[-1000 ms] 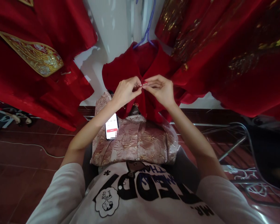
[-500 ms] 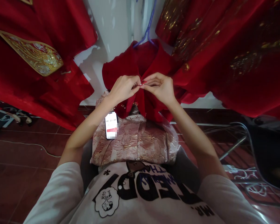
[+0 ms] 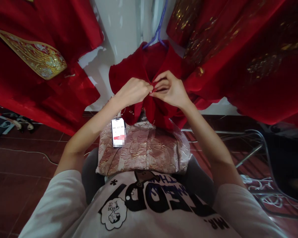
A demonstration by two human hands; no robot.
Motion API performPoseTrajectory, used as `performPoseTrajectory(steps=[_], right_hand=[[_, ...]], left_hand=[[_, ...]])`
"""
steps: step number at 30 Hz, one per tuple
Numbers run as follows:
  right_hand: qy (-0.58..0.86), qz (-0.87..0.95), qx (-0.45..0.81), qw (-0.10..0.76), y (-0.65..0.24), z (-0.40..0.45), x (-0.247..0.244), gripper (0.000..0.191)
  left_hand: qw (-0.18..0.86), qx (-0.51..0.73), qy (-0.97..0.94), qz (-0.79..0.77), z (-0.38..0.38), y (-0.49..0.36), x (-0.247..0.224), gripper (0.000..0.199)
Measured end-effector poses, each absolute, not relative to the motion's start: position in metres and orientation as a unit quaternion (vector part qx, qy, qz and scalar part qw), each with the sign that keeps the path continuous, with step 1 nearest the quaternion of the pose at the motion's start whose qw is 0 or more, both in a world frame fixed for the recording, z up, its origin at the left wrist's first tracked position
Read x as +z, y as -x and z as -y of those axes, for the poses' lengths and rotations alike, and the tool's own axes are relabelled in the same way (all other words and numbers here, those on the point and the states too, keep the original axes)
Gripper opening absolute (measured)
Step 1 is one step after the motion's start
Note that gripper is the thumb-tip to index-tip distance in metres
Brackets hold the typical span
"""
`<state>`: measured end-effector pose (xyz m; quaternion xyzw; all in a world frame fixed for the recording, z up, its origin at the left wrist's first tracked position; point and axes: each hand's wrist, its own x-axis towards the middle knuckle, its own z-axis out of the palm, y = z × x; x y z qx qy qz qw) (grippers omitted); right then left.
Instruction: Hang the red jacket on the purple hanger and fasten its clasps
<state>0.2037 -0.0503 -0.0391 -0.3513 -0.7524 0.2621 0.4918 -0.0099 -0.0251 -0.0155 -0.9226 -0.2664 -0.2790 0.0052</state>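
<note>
A dark red jacket [image 3: 129, 74] with an open collar hangs in front of me on a purple hanger [image 3: 160, 29]. My left hand [image 3: 135, 90] is closed at the jacket's front edge, its fingertips pinching the cloth near a small shiny fastening. From the other side my right hand [image 3: 171, 88] pinches the same spot with thumb and index finger, the other fingers curled above. The fingertips of both hands nearly meet, and they partly hide the fastening. The jacket's lower part rests on a shiny pink-gold bundle [image 3: 144, 152] on my lap.
A lit phone [image 3: 118, 132] lies on the bundle's left side. Red garments with gold decoration [image 3: 44, 62] hang left and right. A black chair [image 3: 283, 162] with a metal frame stands at right, near white cables [image 3: 270, 200]. Shoes [image 3: 26, 125] are on the floor at left.
My left hand has shifted slightly right and its fingers have curled tighter. My right hand has tilted a little, fingers more raised. The jacket's collar has moved slightly.
</note>
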Motion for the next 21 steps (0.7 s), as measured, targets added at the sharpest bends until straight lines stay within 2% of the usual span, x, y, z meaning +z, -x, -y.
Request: performPoseTrajectory(steps=[11,17,21], right_hand=[[0.362,0.782,0.252,0.44,-0.204,0.044,-0.037,0.058],[0.353,0.766,0.247,0.478,-0.207,0.041,-0.052,0.07],[0.352,0.754,0.248,0.496,-0.209,0.039,-0.066,0.073]], left_hand=[[-0.036,-0.306,0.913,0.268,0.002,0.002,-0.028,0.016],[-0.088,-0.329,0.89,0.303,0.008,0.004,-0.025,0.002],[-0.143,-0.345,0.876,0.307,0.013,0.007,-0.026,0.019]])
